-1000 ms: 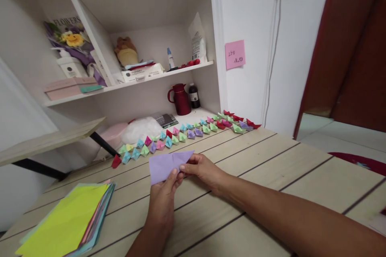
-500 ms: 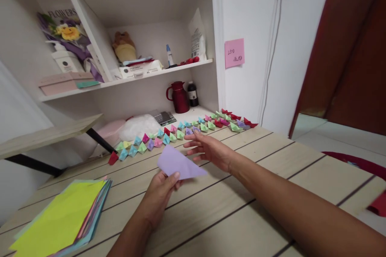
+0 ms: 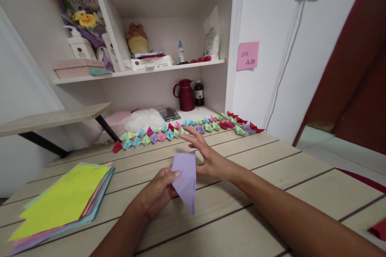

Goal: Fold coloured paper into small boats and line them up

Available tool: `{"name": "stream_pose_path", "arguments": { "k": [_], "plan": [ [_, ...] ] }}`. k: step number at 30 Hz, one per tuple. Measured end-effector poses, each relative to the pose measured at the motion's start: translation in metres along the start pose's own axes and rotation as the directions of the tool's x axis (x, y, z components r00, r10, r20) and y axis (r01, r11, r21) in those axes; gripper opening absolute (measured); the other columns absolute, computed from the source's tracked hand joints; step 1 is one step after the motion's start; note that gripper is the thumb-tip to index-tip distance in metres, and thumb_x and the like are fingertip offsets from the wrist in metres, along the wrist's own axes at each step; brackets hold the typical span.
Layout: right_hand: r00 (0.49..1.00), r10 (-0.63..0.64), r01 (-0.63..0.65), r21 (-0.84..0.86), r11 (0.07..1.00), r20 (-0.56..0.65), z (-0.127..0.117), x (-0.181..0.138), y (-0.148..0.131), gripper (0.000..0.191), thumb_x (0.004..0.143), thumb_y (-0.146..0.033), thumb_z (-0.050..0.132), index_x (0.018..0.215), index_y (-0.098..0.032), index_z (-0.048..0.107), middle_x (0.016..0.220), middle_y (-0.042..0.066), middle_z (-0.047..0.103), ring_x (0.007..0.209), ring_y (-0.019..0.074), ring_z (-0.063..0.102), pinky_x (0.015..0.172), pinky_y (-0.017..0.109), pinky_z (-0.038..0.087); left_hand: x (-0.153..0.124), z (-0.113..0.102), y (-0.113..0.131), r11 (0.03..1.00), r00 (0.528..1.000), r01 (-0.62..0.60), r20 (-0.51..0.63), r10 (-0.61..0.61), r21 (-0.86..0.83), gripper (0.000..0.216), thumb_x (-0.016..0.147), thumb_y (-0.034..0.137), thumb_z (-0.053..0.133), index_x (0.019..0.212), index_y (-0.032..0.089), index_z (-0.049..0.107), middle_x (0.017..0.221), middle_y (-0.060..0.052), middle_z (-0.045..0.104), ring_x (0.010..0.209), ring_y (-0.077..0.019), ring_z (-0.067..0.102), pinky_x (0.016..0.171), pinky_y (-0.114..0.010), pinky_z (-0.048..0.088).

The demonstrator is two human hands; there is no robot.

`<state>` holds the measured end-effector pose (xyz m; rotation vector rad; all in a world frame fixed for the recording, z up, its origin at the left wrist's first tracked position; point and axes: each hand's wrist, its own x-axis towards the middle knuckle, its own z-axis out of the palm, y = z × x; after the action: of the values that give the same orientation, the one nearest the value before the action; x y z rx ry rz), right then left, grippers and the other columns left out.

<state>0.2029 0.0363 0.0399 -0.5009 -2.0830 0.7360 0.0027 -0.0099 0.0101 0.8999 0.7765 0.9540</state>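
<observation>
A folded sheet of purple paper (image 3: 185, 174) is held up above the slatted tabletop, its pointed end hanging down. My left hand (image 3: 164, 186) pinches its left edge, thumb on the near face and fingers behind. On the other side, my right hand (image 3: 208, 158) is open with fingers spread, close to the paper's right edge; whether a fingertip touches it I cannot tell. Behind the hands, rows of small folded paper boats (image 3: 154, 138) in many colours run across the table. To the left lies a stack of coloured paper (image 3: 69, 196), yellow on top.
A small raised wooden stand (image 3: 57, 118) with black legs is at the left. Along the back are a white plastic bag (image 3: 144, 119), a red jug (image 3: 186, 95) and a dark bottle (image 3: 199, 93) beneath a loaded shelf (image 3: 120, 74). A pink note (image 3: 247, 55) sticks to the wall.
The purple paper has turned so its point, earlier toward the right, now hangs downward. My right hand has come nearer to it, and the view has shifted slightly.
</observation>
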Motion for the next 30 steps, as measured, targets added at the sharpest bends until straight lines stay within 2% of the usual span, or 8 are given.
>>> {"name": "stream_pose_path", "arguments": {
  "k": [2, 4, 5, 7, 10, 16, 21, 30],
  "plan": [
    [0.999, -0.050, 0.050, 0.004, 0.999, 0.011, 0.004, 0.000, -0.010, 0.046, 0.077, -0.016, 0.069, 0.118, -0.035, 0.065, 0.155, -0.001, 0.024, 0.139, 0.0275, 0.029, 0.111, 0.045, 0.029, 0.000, 0.000, 0.000, 1.000, 1.000, 0.002, -0.015, -0.003, -0.009, 0.016, 0.069, 0.026, 0.076, 0.076, 0.012, 0.072, 0.070, -0.007, 0.067, 0.067, -0.0183, 0.063, 0.073, -0.032, 0.053],
    [0.999, -0.052, 0.051, 0.039, 0.998, 0.009, 0.007, 0.001, -0.012, 0.016, 0.082, -0.018, 0.066, 0.089, -0.028, 0.075, 0.140, 0.002, 0.049, 0.130, 0.0250, 0.043, 0.109, 0.042, 0.032, 0.002, 0.001, 0.000, 0.999, 0.999, -0.010, -0.052, 0.007, -0.051, 0.016, 0.071, 0.026, 0.075, 0.078, 0.012, 0.072, 0.072, -0.006, 0.067, 0.067, -0.0169, 0.062, 0.075, -0.033, 0.053],
    [1.000, -0.030, 0.029, 0.072, 0.997, 0.002, 0.009, 0.002, -0.011, 0.012, 0.083, -0.020, 0.064, 0.082, -0.026, 0.075, 0.127, 0.004, 0.059, 0.123, 0.0240, 0.049, 0.107, 0.041, 0.034, 0.004, 0.001, 0.001, 0.997, 0.997, -0.020, -0.076, 0.013, -0.081, 0.018, 0.073, 0.028, 0.075, 0.080, 0.012, 0.072, 0.074, -0.006, 0.067, 0.067, -0.0164, 0.061, 0.075, -0.034, 0.054],
    [0.997, 0.065, -0.058, 0.164, 0.985, -0.036, 0.011, 0.003, -0.005, 0.010, 0.084, -0.024, 0.064, 0.079, -0.023, 0.072, 0.102, 0.005, 0.069, 0.107, 0.0224, 0.059, 0.098, 0.039, 0.041, 0.008, 0.001, 0.001, 0.987, 0.992, -0.066, -0.114, 0.050, -0.146, 0.023, 0.078, 0.035, 0.071, 0.080, 0.013, 0.071, 0.075, -0.006, 0.067, 0.063, -0.0143, 0.059, 0.077, -0.035, 0.054],
    [0.950, 0.285, -0.232, 0.328, 0.916, -0.124, 0.012, 0.004, 0.006, 0.010, 0.077, -0.029, 0.070, 0.077, -0.020, 0.067, 0.076, 0.001, 0.066, 0.077, 0.0180, 0.060, 0.076, 0.032, 0.047, 0.016, -0.002, 0.002, 0.967, 0.968, -0.198, -0.185, 0.168, -0.162, 0.027, 0.080, 0.039, 0.070, 0.074, 0.013, 0.068, 0.068, -0.004, 0.065, 0.061, -0.0127, 0.058, 0.077, -0.033, 0.053],
    [0.845, 0.508, -0.326, 0.590, 0.739, -0.169, 0.005, 0.006, 0.011, 0.028, 0.064, -0.034, 0.079, 0.074, -0.018, 0.058, 0.069, -0.003, 0.061, 0.062, 0.0120, 0.052, 0.058, 0.023, 0.039, 0.018, -0.003, 0.002, 0.952, 0.903, -0.282, -0.302, 0.304, 0.115, 0.031, 0.076, 0.038, 0.073, 0.091, 0.010, 0.071, 0.093, -0.012, 0.072, 0.082, -0.0194, 0.066, 0.082, -0.031, 0.050],
    [0.815, 0.575, -0.441, 0.570, 0.693, -0.068, 0.002, 0.003, 0.015, 0.032, 0.059, -0.035, 0.082, 0.074, -0.017, 0.060, 0.068, -0.001, 0.064, 0.061, 0.0130, 0.054, 0.058, 0.023, 0.038, 0.014, 0.005, 0.005, 0.951, 0.917, -0.304, -0.252, 0.309, 0.061, 0.039, 0.075, 0.039, 0.075, 0.102, 0.011, 0.071, 0.112, -0.015, 0.071, 0.104, -0.0249, 0.064, 0.091, -0.032, 0.048],
    [0.861, 0.504, -0.480, 0.431, 0.764, 0.064, 0.018, -0.001, 0.020, 0.030, 0.065, -0.038, 0.080, 0.077, -0.017, 0.063, 0.067, -0.002, 0.062, 0.060, 0.0120, 0.054, 0.056, 0.023, 0.039, 0.016, -0.001, -0.003, 0.968, 0.941, -0.200, -0.245, 0.233, 0.152, 0.035, 0.072, 0.029, 0.078, 0.099, 0.008, 0.072, 0.089, -0.012, 0.076, 0.086, -0.0217, 0.069, 0.084, -0.031, 0.052]
  ]
}}
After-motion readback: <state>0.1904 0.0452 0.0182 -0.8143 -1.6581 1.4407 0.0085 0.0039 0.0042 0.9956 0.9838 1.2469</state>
